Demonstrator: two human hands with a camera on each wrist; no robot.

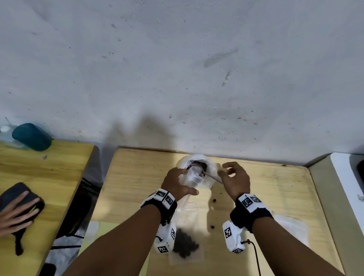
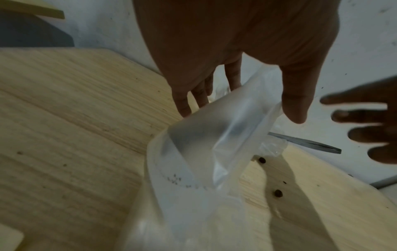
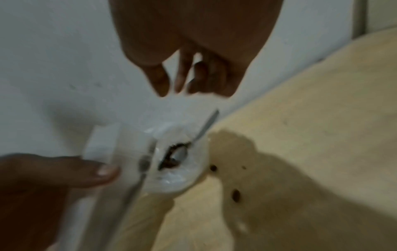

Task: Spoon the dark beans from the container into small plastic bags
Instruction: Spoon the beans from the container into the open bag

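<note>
The container (image 1: pixel 210 165), lined with white plastic, stands at the table's far edge with dark beans (image 3: pixel 169 163) inside. A metal spoon (image 3: pixel 205 126) lies with its bowl in the beans and its handle (image 2: pixel 305 143) sticking out to the right. My left hand (image 1: pixel 185 181) pinches a small clear plastic bag (image 2: pixel 204 144) between thumb and fingers, just left of the container. My right hand (image 1: pixel 225 171) hovers at the spoon handle with loose, spread fingers (image 2: pixel 354 117) that hold nothing.
A flat bag of dark beans (image 1: pixel 185 245) lies near me on the wooden table (image 1: pixel 268 196), with loose beans (image 1: pixel 214 200) beside it. On the left table another person's hand (image 1: pixel 6 217) rests on a dark case, behind it a teal cylinder (image 1: pixel 31 136). A white surface (image 1: pixel 350 190) borders the right.
</note>
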